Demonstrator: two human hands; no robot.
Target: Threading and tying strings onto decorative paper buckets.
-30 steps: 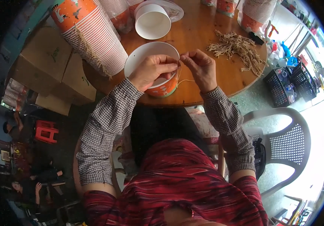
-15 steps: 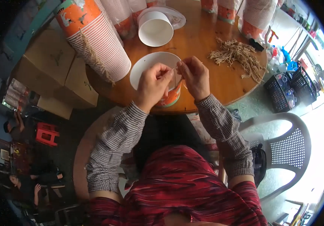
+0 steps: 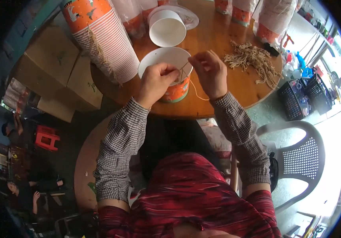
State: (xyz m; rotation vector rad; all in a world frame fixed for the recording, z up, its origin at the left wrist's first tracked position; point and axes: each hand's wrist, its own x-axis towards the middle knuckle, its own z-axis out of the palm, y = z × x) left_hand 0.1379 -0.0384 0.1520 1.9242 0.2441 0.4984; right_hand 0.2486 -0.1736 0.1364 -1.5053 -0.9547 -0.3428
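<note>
An orange paper bucket (image 3: 176, 93) with a white inside stands upright near the table's front edge. Over its rim, my left hand (image 3: 155, 84) pinches a thin piece of string (image 3: 183, 72), thumb against forefinger. The fingertips of my right hand (image 3: 211, 72) hold another part of that string, pulled up to the right. A loose pale length of it hangs beside the bucket down to the tabletop. Behind stands a plain white bucket (image 3: 167, 33), tipped with its mouth toward me. A heap of cut strings (image 3: 253, 61) lies to the right.
A tall leaning stack of nested orange buckets (image 3: 111, 43) with strings draped on it stands left of the round wooden table (image 3: 214, 104). Wrapped stacks (image 3: 271, 23) line the far side. Cardboard boxes (image 3: 53, 67), a plastic chair (image 3: 302, 158) and black crates (image 3: 293, 99) surround it.
My hands have moved apart, the right one slightly right and up. More string now shows between them, and its loose end shows beside the bucket. The bucket has shifted slightly away from me.
</note>
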